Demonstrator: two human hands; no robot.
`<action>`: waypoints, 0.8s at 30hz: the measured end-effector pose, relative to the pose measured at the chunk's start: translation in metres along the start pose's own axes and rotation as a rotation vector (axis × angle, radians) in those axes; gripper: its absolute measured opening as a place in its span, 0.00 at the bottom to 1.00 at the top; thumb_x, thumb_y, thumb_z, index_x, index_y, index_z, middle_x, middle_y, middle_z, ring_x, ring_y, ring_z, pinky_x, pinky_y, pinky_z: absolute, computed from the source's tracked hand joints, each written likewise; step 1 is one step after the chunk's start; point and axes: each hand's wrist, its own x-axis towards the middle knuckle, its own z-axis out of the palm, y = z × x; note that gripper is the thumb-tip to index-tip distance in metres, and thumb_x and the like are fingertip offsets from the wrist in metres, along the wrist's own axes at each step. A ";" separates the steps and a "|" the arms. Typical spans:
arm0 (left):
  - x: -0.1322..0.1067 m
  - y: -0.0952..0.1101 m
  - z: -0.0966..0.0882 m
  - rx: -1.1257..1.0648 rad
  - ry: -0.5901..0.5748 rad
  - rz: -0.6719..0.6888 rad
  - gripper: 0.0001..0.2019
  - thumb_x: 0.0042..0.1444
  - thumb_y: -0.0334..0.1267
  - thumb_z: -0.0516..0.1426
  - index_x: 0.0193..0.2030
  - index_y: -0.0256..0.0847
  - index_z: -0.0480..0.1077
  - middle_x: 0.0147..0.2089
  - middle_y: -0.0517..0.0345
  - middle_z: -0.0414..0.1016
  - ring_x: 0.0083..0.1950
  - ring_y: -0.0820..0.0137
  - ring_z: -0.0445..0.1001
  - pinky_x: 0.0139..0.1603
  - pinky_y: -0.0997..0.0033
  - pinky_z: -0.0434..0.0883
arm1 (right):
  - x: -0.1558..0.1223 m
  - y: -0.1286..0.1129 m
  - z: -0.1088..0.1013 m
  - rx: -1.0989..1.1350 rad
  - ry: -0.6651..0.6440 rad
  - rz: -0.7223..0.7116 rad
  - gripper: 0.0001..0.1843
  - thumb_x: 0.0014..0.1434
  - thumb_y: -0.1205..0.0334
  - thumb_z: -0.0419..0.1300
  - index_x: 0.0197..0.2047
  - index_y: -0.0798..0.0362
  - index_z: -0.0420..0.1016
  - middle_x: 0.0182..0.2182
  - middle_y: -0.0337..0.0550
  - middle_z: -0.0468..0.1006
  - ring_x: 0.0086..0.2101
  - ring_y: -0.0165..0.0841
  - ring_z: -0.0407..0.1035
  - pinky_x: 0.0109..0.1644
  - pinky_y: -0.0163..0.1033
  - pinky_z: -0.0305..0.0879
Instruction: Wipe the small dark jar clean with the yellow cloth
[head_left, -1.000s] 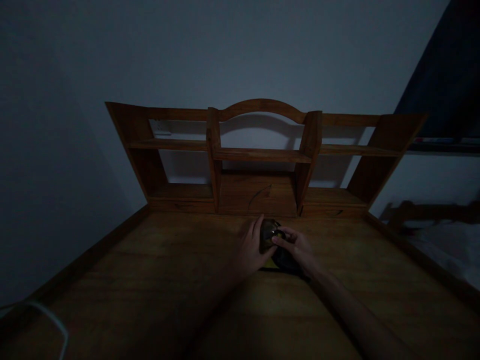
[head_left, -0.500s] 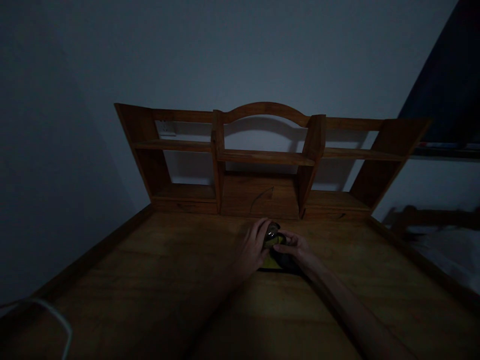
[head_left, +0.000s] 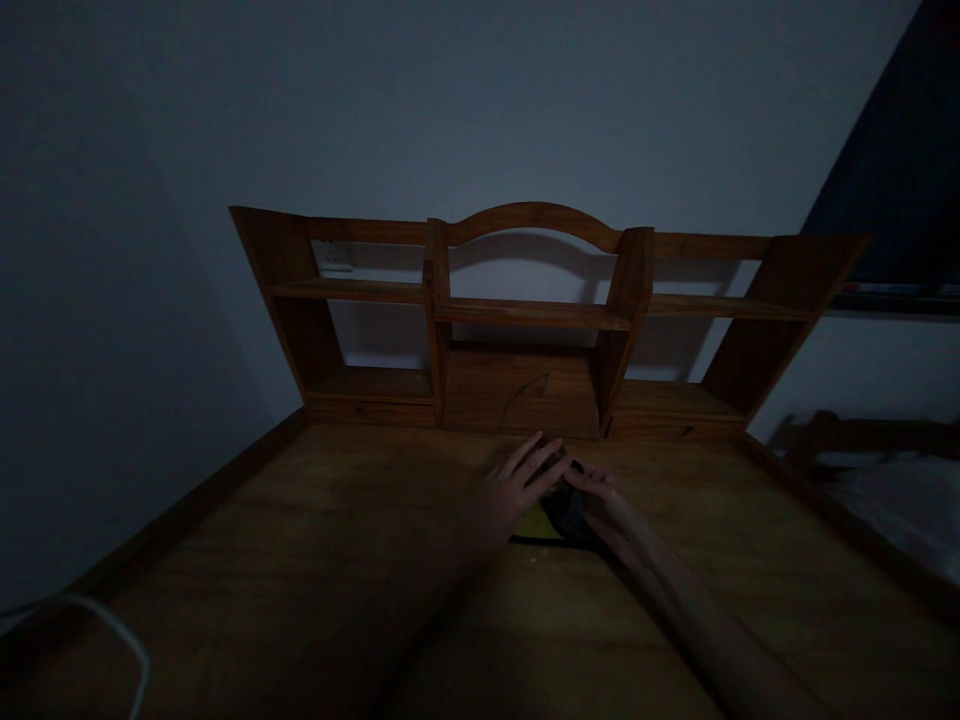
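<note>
1. The right hand (head_left: 604, 500) pinches the upper rim of a black item (head_left: 568, 515) between thumb and fingers
2. The left hand (head_left: 516, 492) fans its fingers over whatever sits just left of that rim; I cannot tell whether it grips anything
3. Below the hands, the black item lies on the desk (head_left: 300, 540) beside a yellow-green panel (head_left: 534, 524) with a black near edge
4. Behind, a wooden shelf unit (head_left: 532, 315) bounds the far side, near the fingertips
5. Sideways there is wide room: the raised left edge (head_left: 187, 503) and raised right edge (head_left: 840, 510) both stand well apart from the hands
6. At the near left corner, a white cable (head_left: 112, 620) curves over the desk
</note>
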 end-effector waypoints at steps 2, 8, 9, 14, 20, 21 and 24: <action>0.000 0.000 0.003 -0.047 0.047 -0.071 0.41 0.53 0.17 0.44 0.70 0.54 0.37 0.73 0.61 0.37 0.72 0.64 0.41 0.68 0.54 0.55 | 0.000 0.000 0.000 0.011 0.023 0.014 0.22 0.46 0.56 0.71 0.45 0.52 0.78 0.42 0.46 0.80 0.44 0.43 0.73 0.52 0.45 0.65; -0.001 -0.006 0.022 -0.274 0.154 -0.296 0.47 0.50 0.29 0.60 0.70 0.48 0.36 0.70 0.49 0.45 0.69 0.58 0.50 0.67 0.52 0.57 | 0.001 0.007 0.000 -0.027 0.096 -0.024 0.25 0.41 0.58 0.74 0.44 0.52 0.78 0.39 0.45 0.80 0.38 0.40 0.74 0.48 0.44 0.67; -0.002 -0.006 0.024 -0.289 0.150 -0.313 0.47 0.50 0.32 0.62 0.70 0.48 0.37 0.68 0.48 0.48 0.68 0.57 0.53 0.66 0.51 0.58 | 0.000 0.008 0.001 -0.055 0.117 -0.037 0.25 0.40 0.58 0.75 0.44 0.52 0.77 0.38 0.44 0.81 0.37 0.39 0.74 0.47 0.44 0.67; -0.004 -0.003 0.024 -0.357 0.162 -0.391 0.46 0.50 0.39 0.63 0.69 0.49 0.41 0.63 0.48 0.56 0.64 0.58 0.60 0.62 0.52 0.62 | -0.002 0.008 0.001 -0.261 0.144 -0.107 0.26 0.39 0.57 0.75 0.43 0.49 0.76 0.37 0.41 0.80 0.37 0.38 0.73 0.42 0.40 0.67; -0.002 0.003 0.019 -0.454 0.218 -0.407 0.41 0.52 0.38 0.63 0.68 0.51 0.45 0.60 0.51 0.58 0.62 0.61 0.61 0.61 0.57 0.64 | -0.003 0.006 0.000 -0.377 0.088 -0.145 0.24 0.42 0.55 0.73 0.44 0.49 0.75 0.37 0.41 0.79 0.38 0.39 0.72 0.42 0.40 0.66; -0.001 0.003 0.019 -0.461 0.230 -0.404 0.41 0.52 0.38 0.63 0.68 0.51 0.45 0.61 0.51 0.57 0.62 0.62 0.61 0.62 0.58 0.63 | -0.003 0.006 0.001 -0.370 0.085 -0.143 0.24 0.42 0.56 0.74 0.44 0.48 0.75 0.38 0.41 0.79 0.39 0.39 0.72 0.43 0.41 0.66; -0.001 0.003 0.020 -0.446 0.254 -0.391 0.40 0.53 0.37 0.62 0.68 0.51 0.46 0.64 0.51 0.54 0.65 0.61 0.58 0.64 0.57 0.61 | -0.002 0.005 0.002 -0.320 0.080 -0.106 0.26 0.40 0.57 0.75 0.44 0.48 0.76 0.40 0.41 0.79 0.40 0.40 0.72 0.46 0.43 0.66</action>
